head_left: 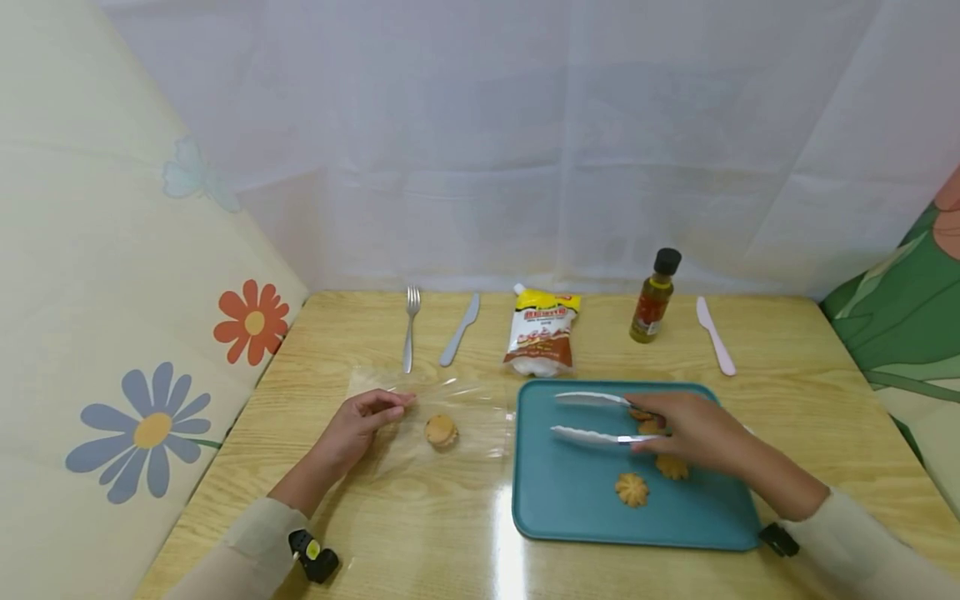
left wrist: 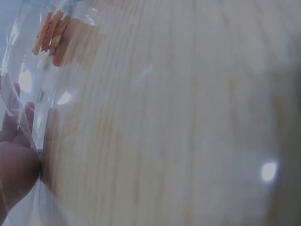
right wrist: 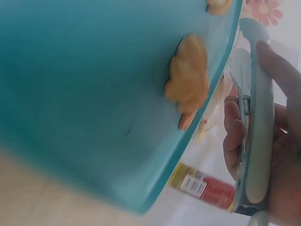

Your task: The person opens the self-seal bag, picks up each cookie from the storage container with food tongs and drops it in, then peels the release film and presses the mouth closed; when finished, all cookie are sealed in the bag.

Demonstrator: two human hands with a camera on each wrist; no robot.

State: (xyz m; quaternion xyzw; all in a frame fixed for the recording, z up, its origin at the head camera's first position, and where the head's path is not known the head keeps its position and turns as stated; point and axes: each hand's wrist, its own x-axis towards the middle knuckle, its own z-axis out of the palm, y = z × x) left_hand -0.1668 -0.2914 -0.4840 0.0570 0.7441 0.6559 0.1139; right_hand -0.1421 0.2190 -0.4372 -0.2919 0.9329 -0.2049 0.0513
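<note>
My left hand (head_left: 360, 429) pinches the edge of a clear plastic bag (head_left: 480, 442) that lies flat on the table. Several stacked cookies (left wrist: 54, 35) are in or on the bag; from above they look like one round cookie (head_left: 442, 431). Over the blue-green tray (head_left: 555, 508), my right hand (head_left: 701, 433) grips a pair of tongs (right wrist: 259, 122), white tips apart and pointing left, nothing between them. Flower-shaped cookies lie on the tray, one (head_left: 632, 490) near the front and another (head_left: 672, 467) by the right hand. More are partly hidden beneath that hand.
Along the back of the table are a fork (head_left: 410, 329), a grey knife (head_left: 460, 331), a yellow-and-white squeeze pouch (head_left: 542, 332), an upright black-capped bottle (head_left: 652, 300) and a pink knife (head_left: 716, 336). A pale curtain (head_left: 487, 167) hangs behind the table.
</note>
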